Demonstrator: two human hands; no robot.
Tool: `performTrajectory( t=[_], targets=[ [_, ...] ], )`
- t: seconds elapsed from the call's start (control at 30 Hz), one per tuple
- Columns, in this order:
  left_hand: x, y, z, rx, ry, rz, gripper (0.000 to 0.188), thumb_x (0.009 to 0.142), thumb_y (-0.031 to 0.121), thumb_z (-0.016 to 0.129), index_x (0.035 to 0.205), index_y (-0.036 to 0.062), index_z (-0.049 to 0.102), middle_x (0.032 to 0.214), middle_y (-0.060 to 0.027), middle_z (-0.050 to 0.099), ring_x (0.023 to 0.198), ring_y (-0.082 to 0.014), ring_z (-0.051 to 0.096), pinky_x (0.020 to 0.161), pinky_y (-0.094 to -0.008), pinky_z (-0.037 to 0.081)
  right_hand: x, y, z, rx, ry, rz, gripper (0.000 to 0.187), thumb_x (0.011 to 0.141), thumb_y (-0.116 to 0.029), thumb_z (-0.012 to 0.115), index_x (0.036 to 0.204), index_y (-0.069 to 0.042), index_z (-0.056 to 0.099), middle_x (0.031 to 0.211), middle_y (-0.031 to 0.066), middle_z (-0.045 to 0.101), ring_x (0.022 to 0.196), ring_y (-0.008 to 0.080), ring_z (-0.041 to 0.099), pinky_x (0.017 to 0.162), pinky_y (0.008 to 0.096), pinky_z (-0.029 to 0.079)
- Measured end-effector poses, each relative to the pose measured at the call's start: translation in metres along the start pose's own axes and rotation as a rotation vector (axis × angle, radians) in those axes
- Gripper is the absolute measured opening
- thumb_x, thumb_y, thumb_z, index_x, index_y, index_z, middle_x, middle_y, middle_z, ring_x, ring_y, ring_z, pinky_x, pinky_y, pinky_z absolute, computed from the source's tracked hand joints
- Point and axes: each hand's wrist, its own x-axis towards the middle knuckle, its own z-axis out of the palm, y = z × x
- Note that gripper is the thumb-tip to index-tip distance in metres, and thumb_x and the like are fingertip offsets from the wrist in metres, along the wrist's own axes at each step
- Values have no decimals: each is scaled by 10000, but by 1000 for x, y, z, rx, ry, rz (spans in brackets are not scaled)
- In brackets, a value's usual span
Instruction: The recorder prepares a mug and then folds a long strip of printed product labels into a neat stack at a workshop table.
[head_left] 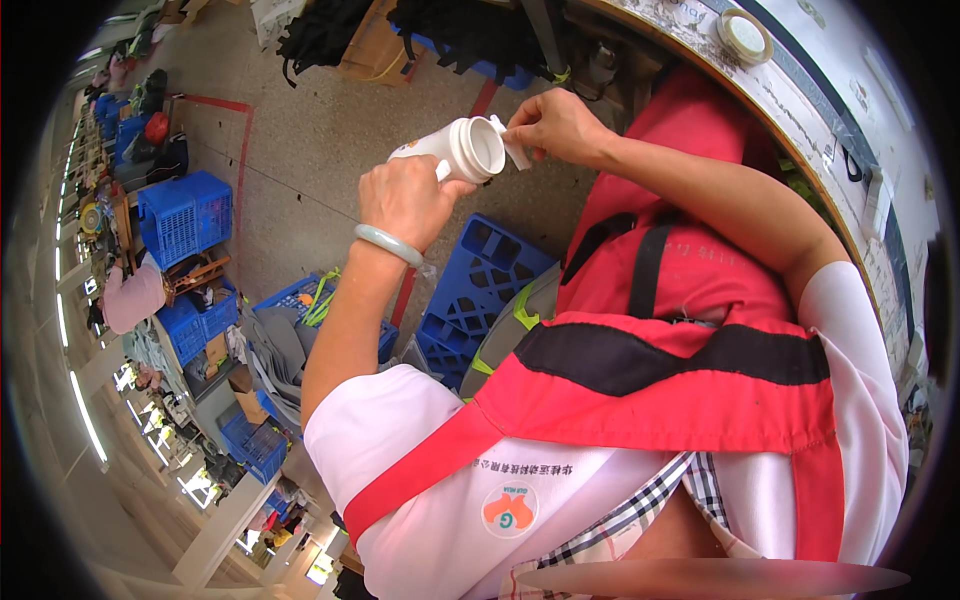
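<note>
A white cup (440, 145) with a threaded rim is tilted in the air over the floor, its open mouth facing right. My left hand (405, 203), wearing a pale bangle on the wrist, is closed around the cup at its handle. Just beyond the mouth, my right hand (562, 124) pinches a white lid (515, 150), seen nearly edge-on. The lid is close by the rim; whether the two touch I cannot tell. My fingers partly cover both pieces.
A worktable edge with a tape roll (745, 37) runs along the right. Below the cup a blue plastic pallet (470, 290) lies on the floor. Blue crates (186, 215) stand at the left. Black fabric pieces (470, 30) and cardboard are at the far side.
</note>
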Motion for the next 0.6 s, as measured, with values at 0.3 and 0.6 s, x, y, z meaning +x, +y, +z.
performTrajectory(
  t=[0.3, 0.6],
  targets=[
    [0, 3, -1, 7, -19, -4, 471, 754, 501, 742, 801, 33, 728, 719, -217, 673, 685, -372, 684, 645, -457, 537, 1, 4, 3, 29, 28, -19, 225, 824, -208, 731, 879, 9, 728, 730, 100, 704, 567, 143, 662, 562, 296, 529],
    [-2, 4, 1, 17, -6, 19, 467, 762, 502, 738, 785, 36, 724, 713, -205, 676, 672, -356, 688, 627, -442, 539, 1, 2, 4, 53, 33, -25, 185, 867, -155, 686, 897, 24, 718, 738, 60, 687, 564, 101, 594, 533, 263, 502]
  ],
)
